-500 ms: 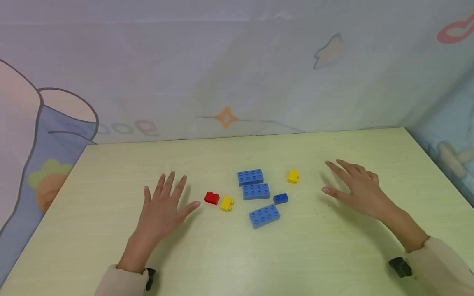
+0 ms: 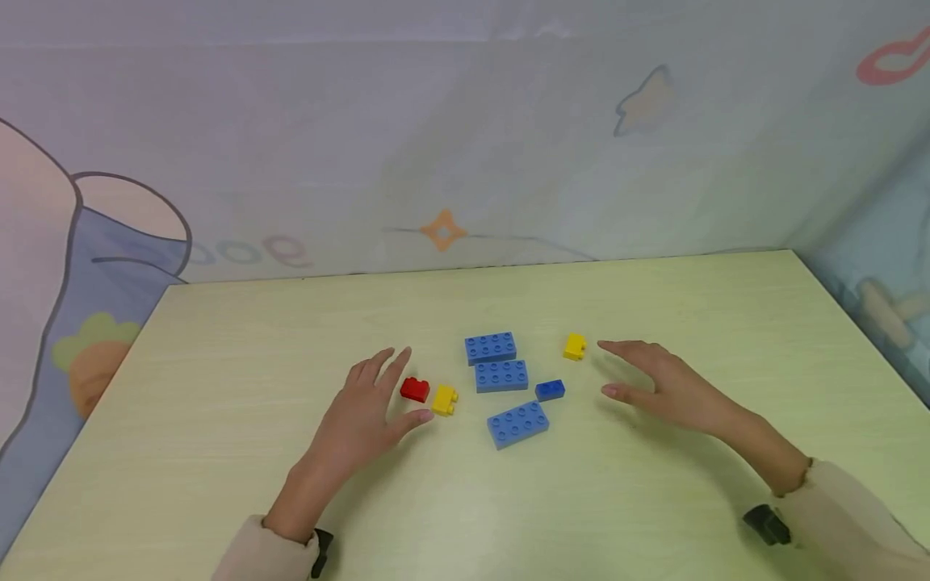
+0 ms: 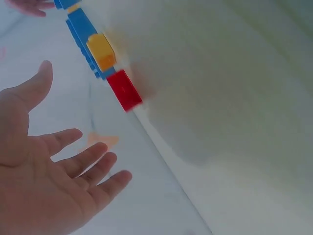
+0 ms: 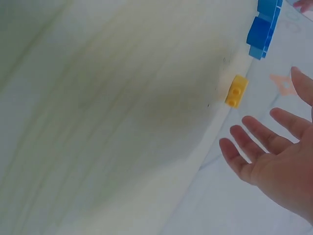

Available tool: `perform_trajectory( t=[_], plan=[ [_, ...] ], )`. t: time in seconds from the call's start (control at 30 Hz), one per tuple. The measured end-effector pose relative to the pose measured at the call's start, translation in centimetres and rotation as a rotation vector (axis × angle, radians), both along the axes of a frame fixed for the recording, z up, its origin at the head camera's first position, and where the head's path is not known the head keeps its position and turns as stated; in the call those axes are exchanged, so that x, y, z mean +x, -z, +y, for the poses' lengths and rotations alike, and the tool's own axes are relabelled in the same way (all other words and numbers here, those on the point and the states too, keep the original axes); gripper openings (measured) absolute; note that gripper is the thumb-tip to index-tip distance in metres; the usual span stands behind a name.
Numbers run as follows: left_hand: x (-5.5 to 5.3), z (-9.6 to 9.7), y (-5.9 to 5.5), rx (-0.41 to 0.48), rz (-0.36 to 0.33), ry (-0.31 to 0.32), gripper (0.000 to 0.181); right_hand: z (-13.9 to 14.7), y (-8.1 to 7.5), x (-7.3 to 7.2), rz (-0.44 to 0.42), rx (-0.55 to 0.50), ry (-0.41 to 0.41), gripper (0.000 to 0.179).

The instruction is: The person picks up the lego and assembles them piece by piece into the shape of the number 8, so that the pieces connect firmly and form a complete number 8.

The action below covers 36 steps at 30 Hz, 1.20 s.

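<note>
My left hand (image 2: 358,424), fingers spread and thumb apart, hovers just left of a red brick (image 2: 415,390) and a yellow brick (image 2: 445,400); its thumb tip comes close to the yellow one. On the other side, my right hand (image 2: 672,387) is held over the table with nothing in it, its fingertips a little right of a second yellow brick (image 2: 575,347). Between the hands lie a small dark blue brick (image 2: 550,390) and three larger blue bricks, one at the back (image 2: 490,348), a middle one (image 2: 501,376) and a tilted front one (image 2: 518,424).
The bricks lie on a pale wooden table (image 2: 465,516). Behind its far edge hangs a printed cloth backdrop (image 2: 363,121), which continues along the right side. Both wrists carry a small black device near the sleeve.
Both hands have moved inward toward the bricks, the left one rightward and the right one leftward. The bricks stay where they were.
</note>
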<state>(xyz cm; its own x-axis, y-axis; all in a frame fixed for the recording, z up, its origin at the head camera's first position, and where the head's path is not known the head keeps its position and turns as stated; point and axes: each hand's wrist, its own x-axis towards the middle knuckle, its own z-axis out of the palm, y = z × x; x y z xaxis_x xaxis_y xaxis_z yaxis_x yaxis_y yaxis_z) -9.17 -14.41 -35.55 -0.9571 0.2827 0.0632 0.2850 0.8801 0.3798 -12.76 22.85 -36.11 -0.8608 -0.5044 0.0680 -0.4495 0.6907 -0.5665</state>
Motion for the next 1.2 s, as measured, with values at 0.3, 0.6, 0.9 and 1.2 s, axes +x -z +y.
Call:
perform_trajectory(
  t=[0.3,0.6,0.9,1.2],
  plan=[
    [0.3,3.2,-0.3,0.130,-0.051,0.051,0.067,-1.3,0.0,0.3,-0.087,-0.044,-0.018,0.052],
    [0.5,5.8,-0.5,0.190,-0.202,0.079,0.051,-2.4,0.5,0.2,-0.140,-0.094,-0.087,0.051],
    [0.2,7.1,-0.3,0.212,-0.295,0.117,0.045,-3.2,0.7,0.0,-0.166,-0.107,-0.128,0.048],
    [-0.1,7.7,-0.1,0.182,-0.317,0.132,0.038,-3.7,0.6,-0.3,-0.151,-0.095,-0.156,0.045]
  ],
)
